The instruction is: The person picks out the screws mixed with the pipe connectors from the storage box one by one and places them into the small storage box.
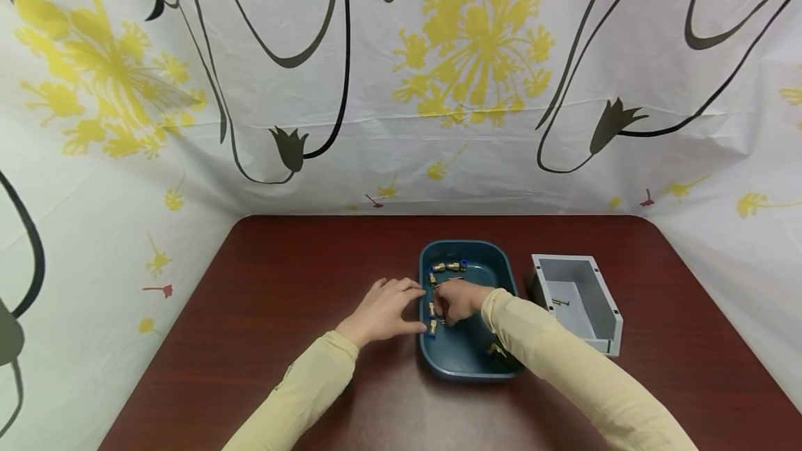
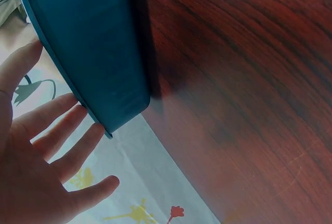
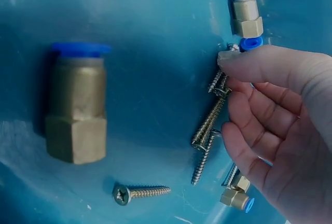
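A dark blue-green tray (image 1: pixel 473 367) stands on the table. My left hand (image 1: pixel 387 313) is at its left side, fingers spread and straight; in the left wrist view several fingertips rest against the tray's rim (image 2: pixel 62 72). Inside the tray, my right hand (image 1: pixel 460 300) reaches down with curled fingers. In the right wrist view, its thumb (image 3: pixel 249 64) lies across a metal screw (image 3: pixel 214 83), pinching it, with the index finger mostly hidden. Several more screws (image 3: pixel 210 115) lie in a row under the fingers. Brass fittings with blue collars (image 3: pixel 78 110) stand out around them.
A grey open box (image 1: pixel 576 298) sits right of the tray, with a few screws (image 1: pixel 560 302) in it. One loose screw (image 3: pixel 137 193) lies apart on the tray floor. More fittings (image 1: pixel 447 266) line the tray's far end. A patterned white cloth (image 1: pixel 376 89) hangs behind the table.
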Available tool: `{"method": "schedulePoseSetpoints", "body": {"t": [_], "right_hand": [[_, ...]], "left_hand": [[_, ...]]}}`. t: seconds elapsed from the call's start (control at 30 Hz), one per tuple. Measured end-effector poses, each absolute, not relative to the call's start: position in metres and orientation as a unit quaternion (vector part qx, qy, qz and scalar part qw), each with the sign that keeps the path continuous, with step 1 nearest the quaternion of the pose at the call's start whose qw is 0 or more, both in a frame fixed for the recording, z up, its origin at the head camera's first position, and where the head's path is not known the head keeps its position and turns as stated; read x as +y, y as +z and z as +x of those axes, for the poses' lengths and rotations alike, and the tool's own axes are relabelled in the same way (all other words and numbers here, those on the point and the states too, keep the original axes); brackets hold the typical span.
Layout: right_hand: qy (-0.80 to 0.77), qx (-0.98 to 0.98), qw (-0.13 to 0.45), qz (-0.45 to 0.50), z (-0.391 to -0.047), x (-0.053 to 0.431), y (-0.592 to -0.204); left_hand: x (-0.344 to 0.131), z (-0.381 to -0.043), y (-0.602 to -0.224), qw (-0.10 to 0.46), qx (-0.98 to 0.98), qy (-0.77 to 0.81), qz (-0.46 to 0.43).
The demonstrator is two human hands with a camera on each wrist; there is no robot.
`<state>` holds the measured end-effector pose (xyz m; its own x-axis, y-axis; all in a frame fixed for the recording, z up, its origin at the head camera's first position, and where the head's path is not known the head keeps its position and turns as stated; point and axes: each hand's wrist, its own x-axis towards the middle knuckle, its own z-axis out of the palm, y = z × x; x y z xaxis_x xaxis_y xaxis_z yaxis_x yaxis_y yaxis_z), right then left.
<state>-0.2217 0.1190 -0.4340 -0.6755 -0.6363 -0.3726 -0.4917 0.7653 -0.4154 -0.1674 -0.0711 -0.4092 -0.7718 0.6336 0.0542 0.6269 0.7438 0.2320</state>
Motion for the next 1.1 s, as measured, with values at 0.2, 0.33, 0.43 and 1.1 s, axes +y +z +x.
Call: {"method": "schedulePoseSetpoints", "body": {"t": [0.2, 0.33, 0.43, 1.1], "right_hand": [[-0.136, 0.907, 0.255, -0.306, -0.221, 0.117, -0.435], [-0.139, 0.907, 0.26, -0.301, -0.222, 0.117, -0.436], [-0.139, 0.907, 0.263, -0.298, -0.222, 0.117, -0.436], [-0.189, 0.906, 0.234, -0.299, -0.228, 0.127, -0.418]], "left_hand": [[-0.071, -0.166, -0.409, 0.012, 0.932, 0.124, 0.34], [-0.071, -0.166, -0.409, 0.006, 0.931, 0.125, 0.343], [-0.071, -0.166, -0.41, 0.008, 0.932, 0.123, 0.342], [-0.071, -0.168, -0.41, 0.018, 0.933, 0.122, 0.337]]}}
